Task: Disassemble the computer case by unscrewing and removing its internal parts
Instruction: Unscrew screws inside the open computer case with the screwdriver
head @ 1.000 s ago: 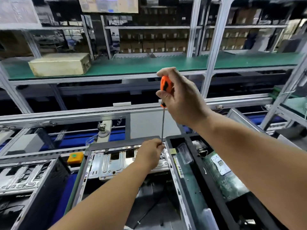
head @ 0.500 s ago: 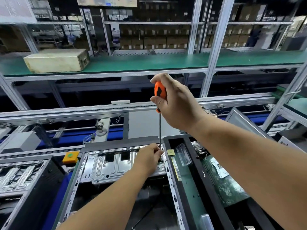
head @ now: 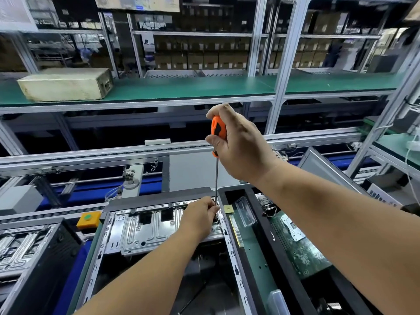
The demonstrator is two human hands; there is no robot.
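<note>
Screwdriver [head: 218, 130]: I see it standing nearly upright, orange handle up, thin metal shaft running down to the far right corner of the computer case [head: 159, 226]
Right hand [head: 241, 146]: my view shows its grip wrapped round the orange handle, thumb on top
Left hand [head: 200, 217]: its fingers pinch the lower end of the shaft at the case's top edge; the tip itself is hidden behind them
Computer case: lies open straight below me, silver drive bracket [head: 145, 228] inside at its far end, dark interior nearer me
Black tray [head: 256, 223]: just right of the case, holding a green circuit board [head: 302, 251] and a clear plastic piece [head: 245, 214]
Left side: another open case [head: 27, 248], and an orange block with a green button [head: 88, 219] between the two cases
Upper shelf: a beige box [head: 66, 84] on green matting
</note>
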